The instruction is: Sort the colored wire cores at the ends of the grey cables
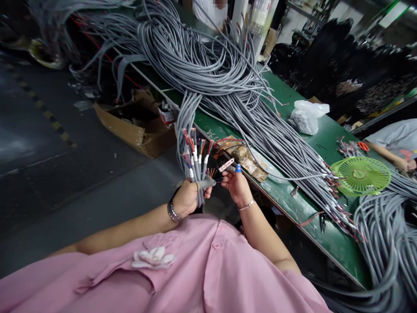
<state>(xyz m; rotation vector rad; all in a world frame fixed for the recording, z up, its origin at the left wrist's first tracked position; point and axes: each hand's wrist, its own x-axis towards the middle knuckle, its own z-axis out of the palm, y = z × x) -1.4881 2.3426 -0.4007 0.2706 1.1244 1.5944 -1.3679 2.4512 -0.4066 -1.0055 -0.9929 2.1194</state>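
Note:
My left hand (189,198) is wrapped round a bundle of grey cables (197,167), whose stripped ends with coloured wires point upward. A grey covering is on its thumb. Just to the right, my right hand (236,184) has its fingers bent together near a thin dark wire that runs toward the bundle; a blue cover sits on one fingertip. What those fingers pinch is too small to make out. Behind them a small pale pink strip with holes (226,165) lies by the brown taped block (247,158) at the table edge.
Grey cables (208,65) lie heaped along the green table (280,195). A green fan (360,176), a plastic bag (308,117) and orange-handled scissors (363,146) are to the right. A cardboard box (130,130) stands on the floor at left. Another person's arm (387,154) shows at far right.

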